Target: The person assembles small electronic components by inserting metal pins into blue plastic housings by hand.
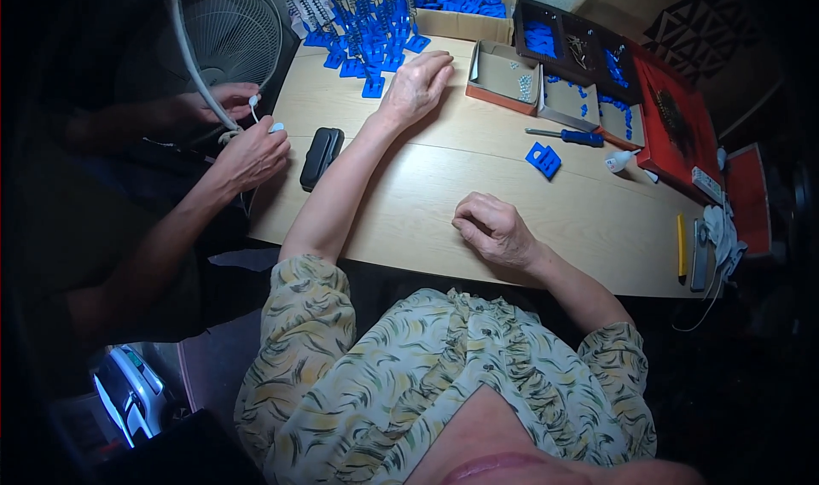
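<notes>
My left hand (418, 86) reaches across the table, its fingers stretched out and holding nothing that I can see. Just beyond and to its left stands a cluster of blue plastic bases (373, 86) with dark springy rods rising from them. Close to the table's front, my right hand (495, 229) rests with its fingers curled into a loose fist; nothing shows in it. Up and to the right of that hand lies a blue plastic piece with cut-outs (543, 160). A screwdriver (583, 137) with a blue handle lies behind the piece.
Small-parts boxes (503, 97), a dark divided tray (559, 37) and a red box lid (678, 135) line the right. Left of my forearm is a black case (322, 158). Another person's hands (252, 154) hold a small white thing beside a fan (229, 37). A yellow cutter (682, 244) lies far right.
</notes>
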The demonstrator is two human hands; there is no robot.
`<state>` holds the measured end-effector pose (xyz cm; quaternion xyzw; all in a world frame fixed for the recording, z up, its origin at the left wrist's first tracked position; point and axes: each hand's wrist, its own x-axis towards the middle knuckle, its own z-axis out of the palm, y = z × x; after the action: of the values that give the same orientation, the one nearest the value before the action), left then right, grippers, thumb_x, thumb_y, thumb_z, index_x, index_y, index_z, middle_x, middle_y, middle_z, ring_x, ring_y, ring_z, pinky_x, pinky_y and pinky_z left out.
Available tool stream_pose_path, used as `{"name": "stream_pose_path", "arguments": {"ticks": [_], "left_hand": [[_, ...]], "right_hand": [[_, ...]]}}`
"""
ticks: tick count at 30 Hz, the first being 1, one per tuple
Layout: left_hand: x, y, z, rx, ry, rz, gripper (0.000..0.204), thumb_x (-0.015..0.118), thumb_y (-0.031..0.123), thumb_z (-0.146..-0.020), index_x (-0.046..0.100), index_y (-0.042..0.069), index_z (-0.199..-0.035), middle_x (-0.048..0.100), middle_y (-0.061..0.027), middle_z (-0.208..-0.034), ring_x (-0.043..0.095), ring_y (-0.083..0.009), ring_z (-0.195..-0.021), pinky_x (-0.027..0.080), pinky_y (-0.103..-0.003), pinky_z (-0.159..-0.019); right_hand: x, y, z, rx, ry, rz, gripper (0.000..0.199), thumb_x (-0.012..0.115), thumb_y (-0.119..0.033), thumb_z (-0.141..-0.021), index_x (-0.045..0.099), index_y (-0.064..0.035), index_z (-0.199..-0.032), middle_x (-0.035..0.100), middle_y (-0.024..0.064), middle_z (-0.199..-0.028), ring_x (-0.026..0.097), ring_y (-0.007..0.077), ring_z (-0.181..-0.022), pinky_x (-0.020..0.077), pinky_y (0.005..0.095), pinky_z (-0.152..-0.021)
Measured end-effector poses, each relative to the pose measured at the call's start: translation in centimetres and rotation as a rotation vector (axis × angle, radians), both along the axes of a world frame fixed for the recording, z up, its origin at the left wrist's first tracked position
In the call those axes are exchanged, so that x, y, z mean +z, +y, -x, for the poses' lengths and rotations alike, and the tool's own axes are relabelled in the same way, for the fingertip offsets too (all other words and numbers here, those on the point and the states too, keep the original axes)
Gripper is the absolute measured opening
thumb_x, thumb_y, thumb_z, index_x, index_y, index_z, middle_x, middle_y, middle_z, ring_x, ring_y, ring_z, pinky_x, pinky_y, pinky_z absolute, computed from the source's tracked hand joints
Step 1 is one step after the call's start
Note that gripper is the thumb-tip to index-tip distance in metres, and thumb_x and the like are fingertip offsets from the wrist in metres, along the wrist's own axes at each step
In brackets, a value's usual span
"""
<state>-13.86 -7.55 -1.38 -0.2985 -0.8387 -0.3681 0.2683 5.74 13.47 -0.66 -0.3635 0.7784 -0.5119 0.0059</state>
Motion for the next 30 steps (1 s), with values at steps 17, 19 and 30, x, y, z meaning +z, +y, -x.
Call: {"name": "stream_pose_path", "arguments": {"ticks": [17, 19, 30], "left_hand": [[2.7, 3.8, -10.8, -0.125, -0.493, -0.029, 0.025, 0.064, 0.008, -0.099, 0.072, 0.004, -0.122, 0.074, -0.0126, -0.117, 0.072, -0.0203, -0.106, 0.06, -0.034, -0.089], [2.7, 5.1, -11.0, -0.16, -0.539, 0.009, 0.025, 0.066, 0.01, -0.098, 0.072, 0.003, -0.122, 0.074, -0.015, -0.116, 0.074, -0.0218, -0.103, 0.06, -0.035, -0.086], [0.4, 9.4, -10.1, -0.287, -0.35, 0.008, 0.024, 0.075, 0.012, -0.089, 0.074, -0.001, -0.11, 0.072, -0.017, -0.107, 0.073, -0.0294, -0.087, 0.06, -0.036, -0.078]], "right_hand": [[2.5, 5.5, 1.2, -0.406, 0.157, -0.02, 0.014, 0.073, -0.011, -0.089, 0.066, 0.0008, -0.094, 0.065, 0.014, -0.086, 0.067, 0.029, -0.078, 0.0552, 0.039, -0.07], [3.0, 7.7, 2.4, -0.617, 0.319, -0.216, 0.025, 0.077, -0.015, -0.086, 0.067, 0.0009, -0.102, 0.065, 0.0154, -0.101, 0.067, 0.0296, -0.094, 0.0554, 0.0416, -0.085], [0.1, 11.3, 4.5, -0.629, 0.091, -0.307, 0.03, 0.074, -0.018, -0.091, 0.069, 0.002, -0.113, 0.07, 0.0133, -0.101, 0.07, 0.0246, -0.09, 0.0563, 0.0381, -0.081]]}}
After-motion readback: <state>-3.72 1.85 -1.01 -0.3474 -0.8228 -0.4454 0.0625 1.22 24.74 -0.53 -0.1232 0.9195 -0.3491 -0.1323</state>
